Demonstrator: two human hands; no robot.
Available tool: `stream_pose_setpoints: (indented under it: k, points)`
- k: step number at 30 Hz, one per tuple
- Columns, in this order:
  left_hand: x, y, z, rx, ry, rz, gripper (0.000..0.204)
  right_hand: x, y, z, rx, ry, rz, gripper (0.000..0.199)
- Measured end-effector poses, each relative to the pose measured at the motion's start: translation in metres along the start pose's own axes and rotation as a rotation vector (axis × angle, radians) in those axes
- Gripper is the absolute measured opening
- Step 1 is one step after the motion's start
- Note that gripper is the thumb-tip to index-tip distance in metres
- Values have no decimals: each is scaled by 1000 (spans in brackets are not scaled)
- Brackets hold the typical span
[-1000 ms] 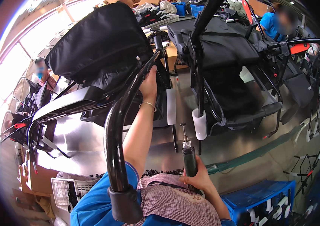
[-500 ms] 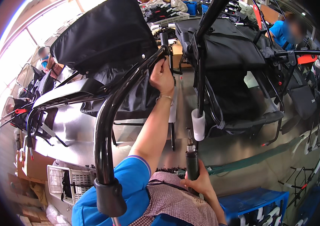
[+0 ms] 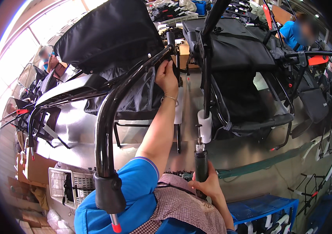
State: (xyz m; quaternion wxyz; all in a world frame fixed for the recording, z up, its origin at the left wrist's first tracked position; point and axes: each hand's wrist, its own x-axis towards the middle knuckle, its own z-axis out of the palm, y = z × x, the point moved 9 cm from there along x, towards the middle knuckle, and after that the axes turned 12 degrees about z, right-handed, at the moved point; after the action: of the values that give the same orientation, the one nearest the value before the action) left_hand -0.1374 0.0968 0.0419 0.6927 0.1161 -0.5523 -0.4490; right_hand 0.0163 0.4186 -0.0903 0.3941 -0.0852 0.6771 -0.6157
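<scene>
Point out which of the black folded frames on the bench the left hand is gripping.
The nearer one on the left, with the thick curved black tube; the left hand grips it. The frame on the right goes untouched.

Two folded stroller frames lie side by side on a metal table (image 3: 248,150), one frame (image 3: 107,50) to the left, the other (image 3: 244,58) to the right. A curved tube (image 3: 105,128) crosses in front. A crate (image 3: 263,206) sits below, lower right.
</scene>
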Motion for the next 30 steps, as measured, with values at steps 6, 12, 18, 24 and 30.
stream_pose_setpoints:
  k: [6,12,18,24,30]
  points:
    - [1,-6,-6,-41,-150,-106,27,27,-33,13,21,-101,-126,82]
    - [8,-9,-19,-48,-218,-103,25,68,-94,32,105,-196,-231,78]
    - [17,-26,-26,-160,-179,-240,20,102,-152,53,117,-252,-244,81]
    - [30,-31,-29,31,-288,-167,12,116,-174,66,94,-250,-195,80]
    - [33,-41,-28,44,-348,-175,13,125,-178,68,129,-271,-162,82]
